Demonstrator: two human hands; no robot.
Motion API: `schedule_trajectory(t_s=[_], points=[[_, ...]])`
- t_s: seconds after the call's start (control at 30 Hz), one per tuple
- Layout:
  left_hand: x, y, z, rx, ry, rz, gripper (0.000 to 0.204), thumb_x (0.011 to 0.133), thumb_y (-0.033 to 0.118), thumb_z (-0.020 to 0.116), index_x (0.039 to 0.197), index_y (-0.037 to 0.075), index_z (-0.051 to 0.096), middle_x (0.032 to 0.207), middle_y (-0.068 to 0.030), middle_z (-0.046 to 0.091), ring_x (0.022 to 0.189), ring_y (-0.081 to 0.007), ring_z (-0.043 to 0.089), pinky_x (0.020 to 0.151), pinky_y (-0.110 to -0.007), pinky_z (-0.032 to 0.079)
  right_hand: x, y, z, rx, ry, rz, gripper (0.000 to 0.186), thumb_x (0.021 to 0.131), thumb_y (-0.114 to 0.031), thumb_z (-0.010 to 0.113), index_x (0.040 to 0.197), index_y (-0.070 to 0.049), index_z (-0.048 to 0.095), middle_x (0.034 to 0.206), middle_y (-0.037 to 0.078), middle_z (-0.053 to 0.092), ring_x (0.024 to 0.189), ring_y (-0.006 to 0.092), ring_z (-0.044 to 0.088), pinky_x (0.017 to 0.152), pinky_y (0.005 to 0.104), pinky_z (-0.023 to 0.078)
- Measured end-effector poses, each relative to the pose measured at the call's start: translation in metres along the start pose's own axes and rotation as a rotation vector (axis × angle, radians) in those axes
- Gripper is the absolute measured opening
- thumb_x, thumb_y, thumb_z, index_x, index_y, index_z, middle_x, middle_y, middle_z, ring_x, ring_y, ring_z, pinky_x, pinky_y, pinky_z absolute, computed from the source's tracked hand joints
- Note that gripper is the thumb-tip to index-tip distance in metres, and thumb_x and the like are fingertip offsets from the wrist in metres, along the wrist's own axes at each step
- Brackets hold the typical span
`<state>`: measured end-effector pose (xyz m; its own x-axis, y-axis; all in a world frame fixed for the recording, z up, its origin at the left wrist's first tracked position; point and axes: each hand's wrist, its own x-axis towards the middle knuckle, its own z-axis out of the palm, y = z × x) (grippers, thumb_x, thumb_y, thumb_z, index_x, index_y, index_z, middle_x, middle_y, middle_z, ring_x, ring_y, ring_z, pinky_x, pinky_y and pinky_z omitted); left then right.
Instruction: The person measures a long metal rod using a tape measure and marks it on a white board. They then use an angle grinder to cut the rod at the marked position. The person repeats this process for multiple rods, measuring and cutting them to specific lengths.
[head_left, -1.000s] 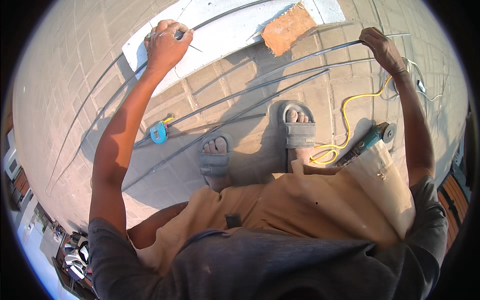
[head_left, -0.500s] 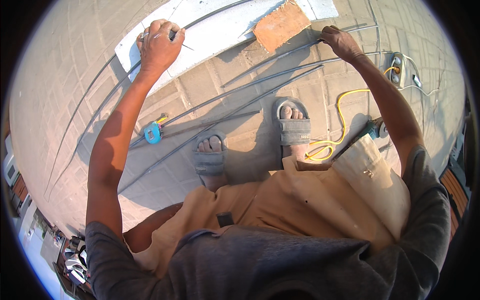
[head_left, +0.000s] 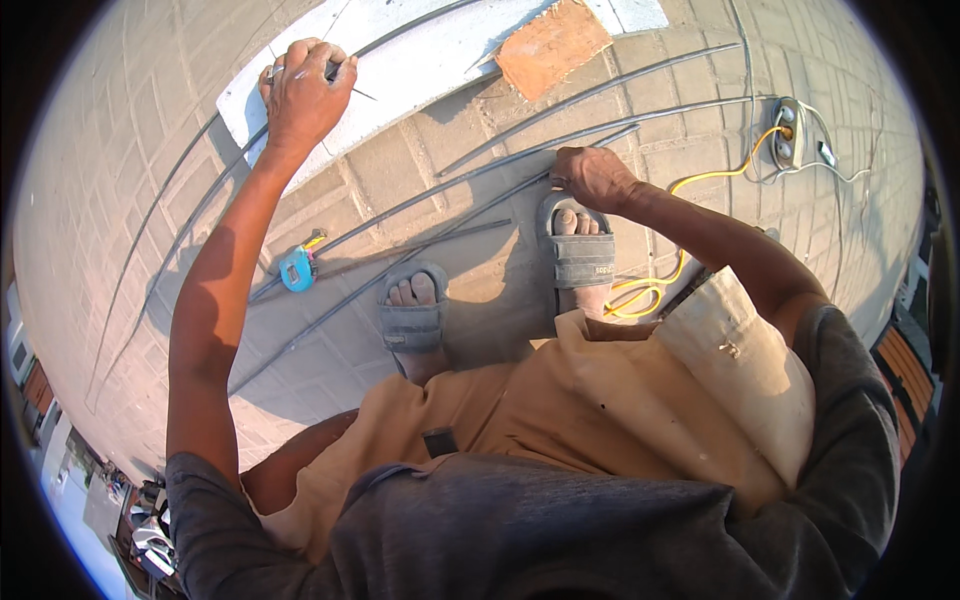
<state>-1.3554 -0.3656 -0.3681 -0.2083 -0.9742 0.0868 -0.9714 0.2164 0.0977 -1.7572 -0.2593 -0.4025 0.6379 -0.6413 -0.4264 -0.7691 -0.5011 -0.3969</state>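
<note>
My left hand (head_left: 303,97) is closed over a long dark metal rod (head_left: 415,22) on a white board (head_left: 440,75) at the upper left. A thin dark point sticks out beside its fingers; I cannot make out what it belongs to. My right hand (head_left: 592,180) is just above my right sandal (head_left: 583,255), its fingertips pinched at another metal rod (head_left: 330,312) that slants across the paving. Its fingers partly hide that rod. Two more rods, a long rod (head_left: 420,204) and a shorter-looking rod (head_left: 600,90), run close by on the far side.
A blue tape measure (head_left: 297,270) lies by the rods at the left. An orange-brown rough-edged slab (head_left: 553,50) rests at the board's near edge. At the right, a power strip (head_left: 788,133) has a yellow cable (head_left: 683,262) winding toward my right foot. Brick paving (head_left: 700,150) surrounds everything.
My right hand has let go of the farther rod and come down and left to the rod above my right foot. The left hand stays closed on the board.
</note>
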Motion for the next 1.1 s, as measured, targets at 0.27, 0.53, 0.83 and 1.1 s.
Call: schedule_trajectory(t_s=[0.27, 0.53, 0.83, 1.1], points=[[-0.001, 0.001, -0.002, 0.015, 0.001, -0.027, 0.024, 0.096, 0.041, 0.064, 0.106, 0.020, 0.071, 0.132, -0.0057, 0.058, 0.128, -0.0270, 0.054, 0.113, -0.054, 0.029, 0.006, 0.007, 0.006, -0.383, 0.188, -0.461, 0.009, 0.085, -0.019, 0.059, 0.084, -0.014, 0.066, 0.095, 0.003, 0.062, 0.099, 0.0224, 0.064, 0.083, 0.0379, 0.054], [-0.002, 0.010, -0.021, -0.054, -0.121, -0.103, 0.018, 0.097, 0.033, 0.065, 0.103, 0.016, 0.068, 0.125, -0.0058, 0.054, 0.126, -0.0227, 0.052, 0.119, -0.055, 0.021, 0.023, 0.003, -0.005, -0.407, 0.159, -0.666, 0.011, 0.077, -0.021, 0.064, 0.068, -0.015, 0.065, 0.083, 0.001, 0.061, 0.082, 0.0192, 0.063, 0.072, 0.0344, 0.053], [0.000, 0.009, -0.008, -0.146, -0.022, -0.065, 0.015, 0.090, 0.025, 0.072, 0.096, 0.013, 0.066, 0.120, -0.0048, 0.058, 0.120, -0.0261, 0.055, 0.114, -0.052, 0.028, 0.023, 0.000, 0.006, -0.410, 0.143, -0.668, 0.015, 0.074, -0.020, 0.067, 0.063, -0.010, 0.064, 0.085, 0.004, 0.062, 0.076, 0.0219, 0.066, 0.065, 0.0359, 0.053], [0.003, 0.013, -0.013, -0.172, -0.006, -0.050, 0.014, 0.089, 0.025, 0.073, 0.096, 0.013, 0.067, 0.119, -0.0049, 0.058, 0.119, -0.0268, 0.054, 0.112, -0.053, 0.030, 0.029, -0.004, -0.001, -0.346, -0.006, -0.659, 0.014, 0.074, -0.019, 0.068, 0.067, -0.008, 0.067, 0.088, 0.007, 0.065, 0.078, 0.0248, 0.069, 0.067, 0.0379, 0.056]])
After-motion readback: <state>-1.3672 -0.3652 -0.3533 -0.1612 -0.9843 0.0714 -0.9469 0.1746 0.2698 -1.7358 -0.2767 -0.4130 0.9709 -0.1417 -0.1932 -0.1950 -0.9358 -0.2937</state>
